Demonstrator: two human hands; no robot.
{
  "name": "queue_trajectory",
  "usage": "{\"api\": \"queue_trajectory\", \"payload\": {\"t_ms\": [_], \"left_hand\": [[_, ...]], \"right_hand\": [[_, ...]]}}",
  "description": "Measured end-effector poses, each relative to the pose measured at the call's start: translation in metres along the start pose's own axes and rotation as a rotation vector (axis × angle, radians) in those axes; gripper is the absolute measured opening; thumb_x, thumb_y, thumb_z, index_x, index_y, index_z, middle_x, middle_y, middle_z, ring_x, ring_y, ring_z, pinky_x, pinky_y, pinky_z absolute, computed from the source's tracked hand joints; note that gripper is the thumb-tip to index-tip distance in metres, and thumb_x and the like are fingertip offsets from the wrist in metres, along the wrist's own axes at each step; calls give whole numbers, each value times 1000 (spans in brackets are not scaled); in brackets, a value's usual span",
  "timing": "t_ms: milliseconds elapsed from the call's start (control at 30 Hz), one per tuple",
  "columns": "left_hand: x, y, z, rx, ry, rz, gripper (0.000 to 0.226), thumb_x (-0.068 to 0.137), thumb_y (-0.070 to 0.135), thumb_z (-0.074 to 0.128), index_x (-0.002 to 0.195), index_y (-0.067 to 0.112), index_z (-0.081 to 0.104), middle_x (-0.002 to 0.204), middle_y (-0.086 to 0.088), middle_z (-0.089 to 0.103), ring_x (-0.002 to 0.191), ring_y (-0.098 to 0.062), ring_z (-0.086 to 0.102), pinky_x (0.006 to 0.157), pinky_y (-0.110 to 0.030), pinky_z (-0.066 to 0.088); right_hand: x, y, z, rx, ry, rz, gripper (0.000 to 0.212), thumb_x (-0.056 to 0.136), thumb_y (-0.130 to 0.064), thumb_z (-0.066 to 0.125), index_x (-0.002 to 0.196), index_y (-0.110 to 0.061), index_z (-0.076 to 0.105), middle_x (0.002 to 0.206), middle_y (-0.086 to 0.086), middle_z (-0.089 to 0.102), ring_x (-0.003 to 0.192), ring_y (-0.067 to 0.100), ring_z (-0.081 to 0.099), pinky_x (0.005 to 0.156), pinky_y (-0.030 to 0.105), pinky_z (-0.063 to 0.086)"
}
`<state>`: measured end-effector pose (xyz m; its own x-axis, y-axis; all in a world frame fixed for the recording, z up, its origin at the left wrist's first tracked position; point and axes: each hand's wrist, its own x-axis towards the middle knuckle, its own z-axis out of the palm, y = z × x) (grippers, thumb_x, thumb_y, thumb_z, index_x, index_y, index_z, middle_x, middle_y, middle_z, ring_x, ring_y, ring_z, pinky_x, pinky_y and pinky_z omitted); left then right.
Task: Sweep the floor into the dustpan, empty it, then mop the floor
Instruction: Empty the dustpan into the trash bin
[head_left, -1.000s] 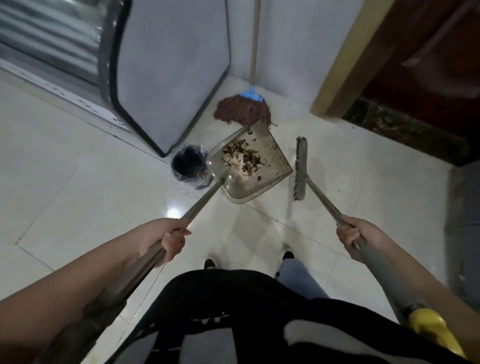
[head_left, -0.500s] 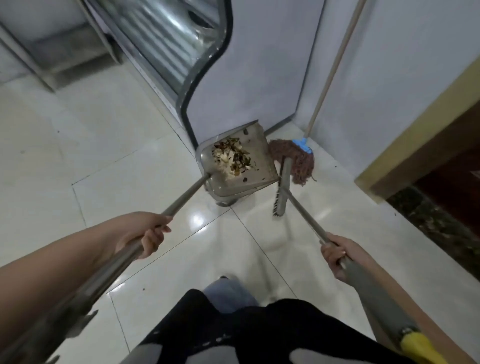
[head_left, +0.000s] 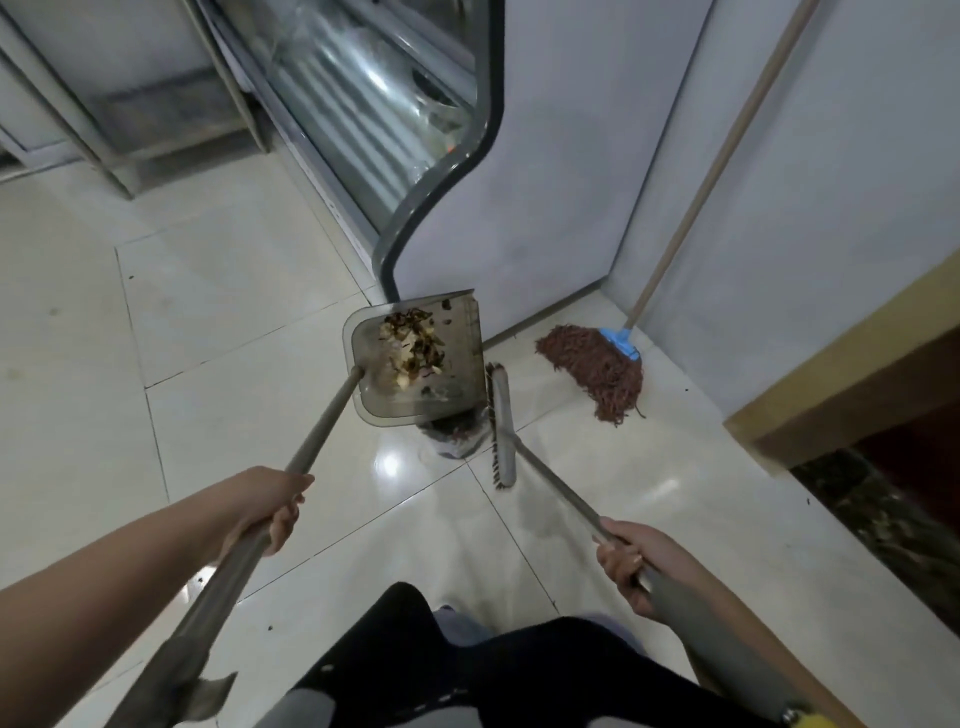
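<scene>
Near the middle of the frame the dustpan (head_left: 415, 358) hung in the air above a small bin (head_left: 457, 434), and it hid most of that bin, so only the lower rim and some of the liner showed under its front edge. The pan was kept nearly level, I think so that the swept debris (head_left: 410, 348) (dry leaves and pale scraps, as far as I could tell) would not slide out before the pan stood right over the opening. The pile lay toward the handle side of the pan.

The left hand (head_left: 270, 512) was closed fully around the long metal handle of the dustpan, fingers wrapped under it and the thumb on top, and it carried the whole weight. The right hand (head_left: 626, 561) was closed as firmly around the handle of the broom (head_left: 501, 431). The broom head stood just beside the right edge of the pan and the bin, bristles turned to the left; probably it was held there ready to push the dirt out of the pan.

At the right of the frame the mop (head_left: 597, 371) leaned in the corner against the wall, its red strings spread on the floor (head_left: 234, 312), well apart from both hands. So the emptying was not yet done, and the mopping had not begun.
</scene>
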<state>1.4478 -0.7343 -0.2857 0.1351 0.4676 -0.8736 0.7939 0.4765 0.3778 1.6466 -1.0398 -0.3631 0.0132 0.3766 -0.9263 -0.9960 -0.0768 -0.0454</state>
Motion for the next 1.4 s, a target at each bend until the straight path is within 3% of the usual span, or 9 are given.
{"api": "queue_trajectory", "payload": {"t_ms": [233,433,533,700,967,1133,1233,1400], "left_hand": [[31,-18,39,4,84,6,27,97,22,45,82,0,44,34,-4,34,23,-12,28,30,-13,28],[49,-44,105,14,207,40,26,96,16,44,76,-1,44,51,-9,42,32,-17,35,31,-17,32],[58,-47,126,26,245,62,27,96,15,44,72,1,42,49,-9,41,34,-18,36,31,-18,32],[65,-41,139,60,295,95,24,95,15,43,75,2,42,52,-10,44,35,-20,40,35,-20,36],[74,-40,135,227,341,118,19,93,18,41,93,-1,45,67,-12,48,44,-21,46,36,-24,38],[76,-47,138,258,341,114,20,94,19,42,95,-1,45,69,-12,49,46,-22,48,37,-23,37],[80,-44,135,250,328,120,19,94,19,41,94,0,45,68,-11,49,46,-21,47,37,-23,37],[82,-42,129,249,314,123,17,93,17,41,92,1,45,68,-11,49,45,-21,47,38,-21,37]], "right_hand": [[10,-52,2,-84,-16,37,32,100,-21,41,72,-8,39,37,4,38,17,4,33,20,9,26],[15,-122,2,-322,22,149,45,101,-27,38,62,-5,40,31,3,32,14,7,30,18,12,24],[20,-141,5,-411,19,130,46,103,-26,29,64,-5,38,30,4,33,13,6,29,18,11,22],[20,-145,2,-328,10,191,43,101,-30,36,65,-8,37,32,7,39,15,7,33,19,12,25],[18,-139,1,-362,0,194,47,104,-29,27,64,-6,36,28,8,38,12,9,32,20,13,25],[14,-133,5,-450,-18,143,37,95,2,36,59,-2,45,27,7,38,11,6,29,21,13,28],[16,-133,6,-459,4,124,46,104,-20,25,63,-5,38,26,5,36,11,6,28,24,14,32],[21,-132,9,-591,15,59,45,105,-20,20,66,-6,38,24,2,32,12,2,26,22,13,29]]}}
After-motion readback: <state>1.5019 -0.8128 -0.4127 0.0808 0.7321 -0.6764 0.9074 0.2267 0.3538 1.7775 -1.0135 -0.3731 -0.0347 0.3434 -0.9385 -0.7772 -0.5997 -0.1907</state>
